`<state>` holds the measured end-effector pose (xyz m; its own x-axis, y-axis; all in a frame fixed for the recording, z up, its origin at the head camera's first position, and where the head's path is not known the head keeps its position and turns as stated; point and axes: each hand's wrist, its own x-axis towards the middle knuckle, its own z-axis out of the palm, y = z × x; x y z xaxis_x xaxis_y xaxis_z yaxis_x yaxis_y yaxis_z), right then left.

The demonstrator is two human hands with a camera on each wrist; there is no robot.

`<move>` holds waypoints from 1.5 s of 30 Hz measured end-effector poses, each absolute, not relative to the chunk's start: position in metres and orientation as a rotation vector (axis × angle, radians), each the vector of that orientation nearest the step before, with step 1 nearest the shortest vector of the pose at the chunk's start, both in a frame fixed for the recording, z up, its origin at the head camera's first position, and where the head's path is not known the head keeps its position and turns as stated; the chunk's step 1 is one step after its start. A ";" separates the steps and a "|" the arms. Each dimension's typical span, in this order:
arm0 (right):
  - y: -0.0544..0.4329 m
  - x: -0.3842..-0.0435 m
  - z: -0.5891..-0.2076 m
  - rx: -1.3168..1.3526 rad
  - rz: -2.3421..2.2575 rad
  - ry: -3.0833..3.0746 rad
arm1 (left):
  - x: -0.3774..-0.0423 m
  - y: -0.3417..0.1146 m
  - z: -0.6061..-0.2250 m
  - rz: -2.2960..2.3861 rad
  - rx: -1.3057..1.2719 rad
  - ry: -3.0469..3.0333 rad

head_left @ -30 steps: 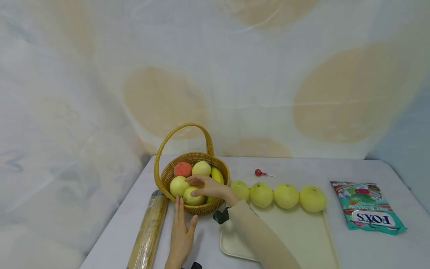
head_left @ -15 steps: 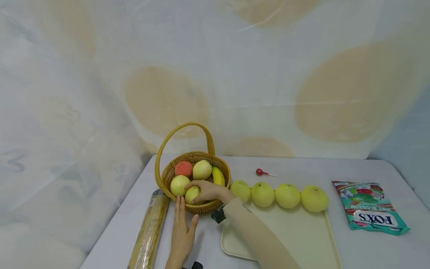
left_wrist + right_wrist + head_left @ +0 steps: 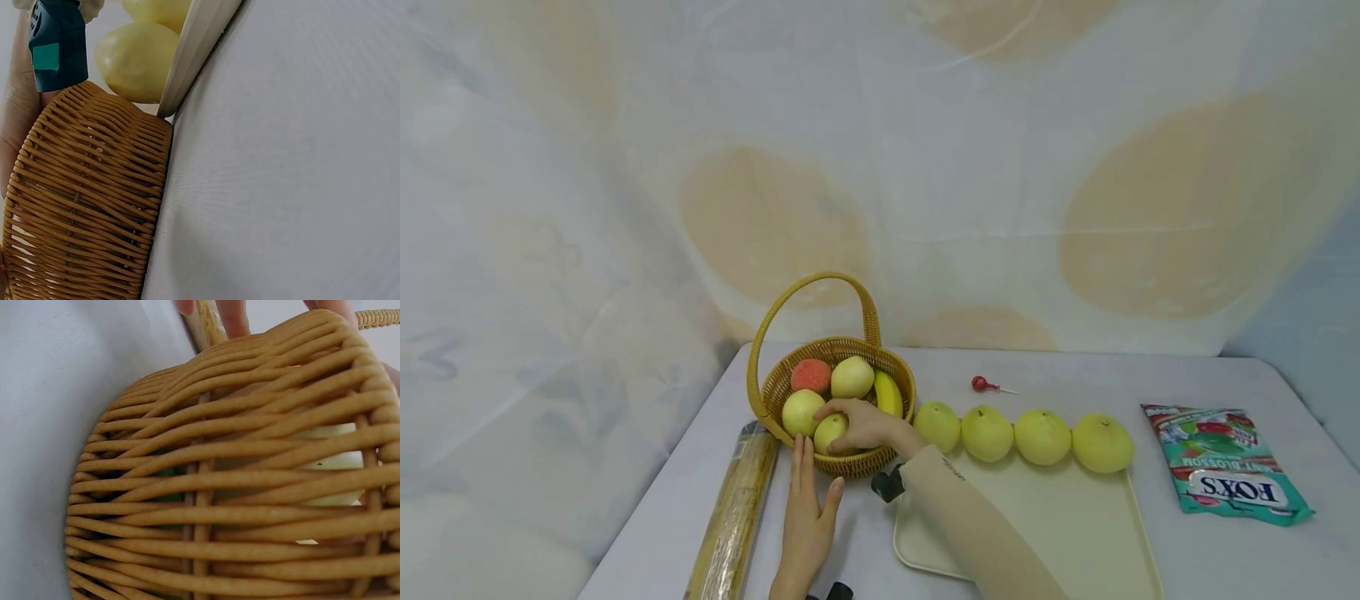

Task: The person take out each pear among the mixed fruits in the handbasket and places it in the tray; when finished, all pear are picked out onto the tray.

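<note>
Right fingers (image 3: 838, 407) curl round a yellow fruit (image 3: 830, 432), likely firm and a bit slippery, best held round its fat middle, with straight left fingers (image 3: 807, 473) just beside.

One brown wicker basket (image 3: 850, 467) holds one red round fruit (image 3: 811, 377), one curved yellow banana (image 3: 888, 396) and three pale-green round fruits (image 3: 852, 378), with one straw-coloured wrapped bundle (image 3: 733, 510) at its left and four yellow-green round fruits (image 3: 987, 434), one cream rectangular tray (image 3: 1060, 517), one red lollipop (image 3: 981, 384) and one green printed bag (image 3: 1225, 463) rightward.

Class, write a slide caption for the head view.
Right grip on a fruit in the basket, left grip at its rim.
</note>
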<state>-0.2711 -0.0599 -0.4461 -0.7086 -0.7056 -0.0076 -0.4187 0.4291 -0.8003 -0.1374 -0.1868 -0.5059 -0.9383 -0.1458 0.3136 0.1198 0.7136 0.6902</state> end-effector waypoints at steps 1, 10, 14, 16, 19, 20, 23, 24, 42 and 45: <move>-0.060 -0.271 -0.446 -0.959 -1.191 2.341 | -0.138 -0.187 -0.506 -1.072 0.021 -2.575; -0.051 -0.269 -0.445 -0.899 -1.532 2.260 | -0.137 -0.186 -0.504 -1.079 0.020 -2.565; -0.044 -0.266 -0.441 -0.887 -1.647 2.210 | -0.137 -0.186 -0.503 -1.085 0.021 -2.573; -0.040 -0.265 -0.439 -0.861 -1.696 2.188 | -0.137 -0.186 -0.502 -1.087 0.022 -2.576; -0.033 -0.262 -0.435 -0.826 -1.752 2.182 | -0.137 -0.187 -0.502 -1.086 0.018 -2.578; -0.031 -0.262 -0.434 -0.825 -1.777 2.174 | -0.137 -0.187 -0.502 -1.085 0.017 -2.578; -0.023 -0.260 -0.434 -0.810 -1.827 2.173 | -0.137 -0.187 -0.502 -1.085 0.012 -2.574; -0.020 -0.260 -0.433 -0.809 -1.844 2.168 | -0.137 -0.187 -0.502 -1.081 0.011 -2.575; 0.022 -0.244 -0.423 -0.869 -2.029 2.107 | -0.135 -0.186 -0.501 -1.077 -0.013 -2.548; 0.029 -0.243 -0.426 -0.865 -2.025 2.136 | -0.136 -0.186 -0.501 -1.073 -0.006 -2.558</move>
